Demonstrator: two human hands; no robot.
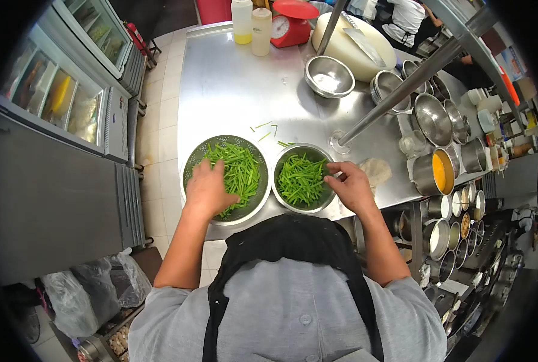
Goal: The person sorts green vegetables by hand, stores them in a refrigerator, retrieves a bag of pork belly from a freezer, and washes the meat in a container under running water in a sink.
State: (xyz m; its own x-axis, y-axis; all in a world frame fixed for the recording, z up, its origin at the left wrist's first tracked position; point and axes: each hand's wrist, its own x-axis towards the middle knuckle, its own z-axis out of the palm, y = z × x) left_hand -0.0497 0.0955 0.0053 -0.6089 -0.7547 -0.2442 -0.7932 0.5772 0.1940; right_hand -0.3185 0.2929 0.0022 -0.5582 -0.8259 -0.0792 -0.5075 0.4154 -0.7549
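Observation:
Cut green stems lie in a perforated steel colander at the table's front edge. My left hand is over the left side of this colander, its fingers apart and touching the stems; nothing is gripped in it. Close on the right stands a smaller steel bowl, also filled with cut green stems. My right hand is at this bowl's right rim, thumb and fingers bent around the edge. A few loose stem pieces lie on the table behind the two vessels.
The steel table carries squeeze bottles, a red scale, a cutting board with a cleaver, and an empty bowl. A metal post rises right of the bowls. A cloth lies near my right hand.

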